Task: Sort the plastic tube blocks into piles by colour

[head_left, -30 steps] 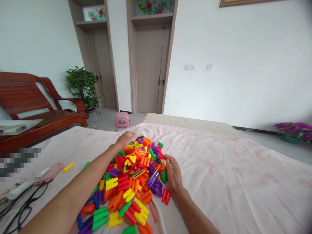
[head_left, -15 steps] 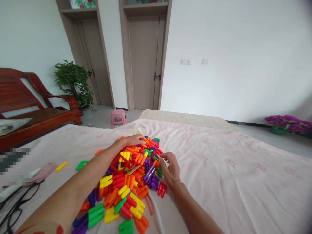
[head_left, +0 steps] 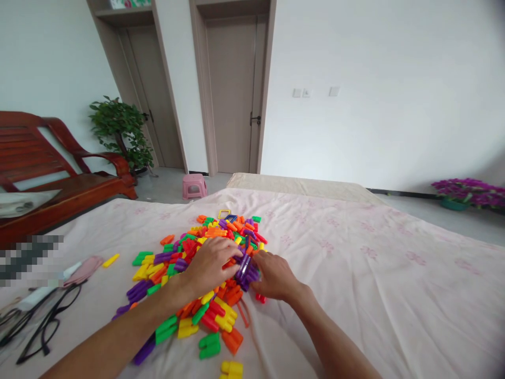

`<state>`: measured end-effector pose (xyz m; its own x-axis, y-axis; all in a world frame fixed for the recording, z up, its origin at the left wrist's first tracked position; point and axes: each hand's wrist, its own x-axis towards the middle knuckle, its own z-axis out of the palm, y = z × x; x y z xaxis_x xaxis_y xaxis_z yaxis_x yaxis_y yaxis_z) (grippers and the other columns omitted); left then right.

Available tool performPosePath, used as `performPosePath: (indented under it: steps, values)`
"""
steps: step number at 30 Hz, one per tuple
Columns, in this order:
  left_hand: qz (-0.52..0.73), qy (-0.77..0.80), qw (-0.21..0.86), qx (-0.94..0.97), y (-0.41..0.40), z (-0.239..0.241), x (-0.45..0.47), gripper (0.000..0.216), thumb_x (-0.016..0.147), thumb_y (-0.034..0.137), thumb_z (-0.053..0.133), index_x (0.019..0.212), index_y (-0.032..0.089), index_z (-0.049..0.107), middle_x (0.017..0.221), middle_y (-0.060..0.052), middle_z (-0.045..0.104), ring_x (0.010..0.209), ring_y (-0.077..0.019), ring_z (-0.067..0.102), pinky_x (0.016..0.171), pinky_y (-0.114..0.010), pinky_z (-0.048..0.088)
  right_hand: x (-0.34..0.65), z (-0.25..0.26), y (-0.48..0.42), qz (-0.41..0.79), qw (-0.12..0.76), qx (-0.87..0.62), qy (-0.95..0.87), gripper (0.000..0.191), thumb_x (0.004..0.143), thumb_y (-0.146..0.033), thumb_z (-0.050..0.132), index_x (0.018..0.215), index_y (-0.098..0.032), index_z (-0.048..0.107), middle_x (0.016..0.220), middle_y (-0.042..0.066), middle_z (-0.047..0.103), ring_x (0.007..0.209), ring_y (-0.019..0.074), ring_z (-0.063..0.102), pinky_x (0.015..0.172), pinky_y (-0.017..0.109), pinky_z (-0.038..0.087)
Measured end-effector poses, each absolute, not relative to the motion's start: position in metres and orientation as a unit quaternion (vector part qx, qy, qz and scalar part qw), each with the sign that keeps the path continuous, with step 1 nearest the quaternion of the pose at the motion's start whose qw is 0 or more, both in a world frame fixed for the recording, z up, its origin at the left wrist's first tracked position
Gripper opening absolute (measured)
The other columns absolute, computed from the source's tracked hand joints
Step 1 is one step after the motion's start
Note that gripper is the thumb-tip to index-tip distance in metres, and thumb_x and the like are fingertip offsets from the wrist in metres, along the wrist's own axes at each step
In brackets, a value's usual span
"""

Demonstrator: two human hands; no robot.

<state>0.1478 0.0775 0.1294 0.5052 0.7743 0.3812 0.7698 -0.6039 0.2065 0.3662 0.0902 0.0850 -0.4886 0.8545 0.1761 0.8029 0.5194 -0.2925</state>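
Observation:
A heap of bright plastic building pieces (head_left: 221,231) in orange, yellow, green, red and purple lies on a pink flowered bedsheet (head_left: 355,273). My left hand (head_left: 211,263) lies palm down on the middle of the heap, fingers spread and bent over the pieces. Close beside it, my right hand (head_left: 274,276) rests on the heap's right edge, its fingers curled toward a purple piece (head_left: 244,267) that stands between the two hands. Whether either hand grips that purple piece does not show.
Black-framed glasses (head_left: 43,321), a cable and a pink case (head_left: 82,269) lie at the sheet's left. A lone yellow piece (head_left: 111,260) sits near them. Beyond the bed are a wooden bench (head_left: 59,179), a potted plant (head_left: 120,131), a pink stool (head_left: 194,186) and closed doors.
My left hand has drawn back from the heap's far end to its middle. The right hand has slid in beside it. The heap has spread out to the left.

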Motion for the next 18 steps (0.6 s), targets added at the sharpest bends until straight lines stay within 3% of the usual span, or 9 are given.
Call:
performPosePath:
  steps: [5, 9, 14, 18]
  values:
    - [0.157, 0.491, -0.13, 0.847, 0.061, 0.1, 0.171, 0.027, 0.079, 0.048, 0.07, 0.091, 0.023, 0.07, 0.101, -0.011, 0.066, 0.101, -0.0309, 0.055, 0.09, -0.051, 0.042, 0.367, 0.084, 0.094, 0.083, 0.168, -0.521, -0.833, 0.033, 0.072, -0.021, 0.06, 0.105, -0.022, 0.062, 0.103, 0.007, 0.067, 0.089, 0.0235, 0.063, 0.07, 0.03, 0.039]
    - [0.168, 0.542, -0.169, 0.806, 0.066, 0.08, 0.186, 0.032, 0.079, 0.054, 0.067, 0.083, 0.022, 0.071, 0.097, -0.014, 0.064, 0.096, -0.0326, 0.053, 0.086, -0.054, 0.042, 0.365, 0.081, 0.097, 0.117, 0.207, -0.528, -0.815, 0.038, 0.075, -0.023, 0.061, 0.112, -0.024, 0.065, 0.11, 0.008, 0.066, 0.098, 0.0245, 0.062, 0.076, 0.031, 0.042]
    - [0.194, 0.564, -0.139, 0.791, 0.067, 0.073, 0.194, 0.016, 0.079, 0.039, 0.07, 0.083, 0.024, 0.072, 0.097, -0.012, 0.063, 0.097, -0.0323, 0.053, 0.088, -0.055, 0.04, 0.365, 0.059, 0.109, 0.202, 0.276, -0.532, -0.775, 0.015, 0.077, -0.028, 0.065, 0.091, -0.024, 0.069, 0.094, 0.002, 0.069, 0.09, 0.0206, 0.061, 0.074, 0.029, 0.042]
    - [0.21, 0.564, -0.093, 0.794, 0.066, 0.078, 0.194, 0.025, 0.082, 0.046, 0.066, 0.089, 0.023, 0.073, 0.098, -0.011, 0.065, 0.1, -0.0329, 0.054, 0.091, -0.056, 0.039, 0.362, 0.05, 0.116, 0.362, 0.389, -0.506, -0.68, 0.016, 0.072, -0.033, 0.071, 0.081, -0.021, 0.066, 0.076, -0.001, 0.067, 0.069, 0.0161, 0.058, 0.063, 0.027, 0.042]
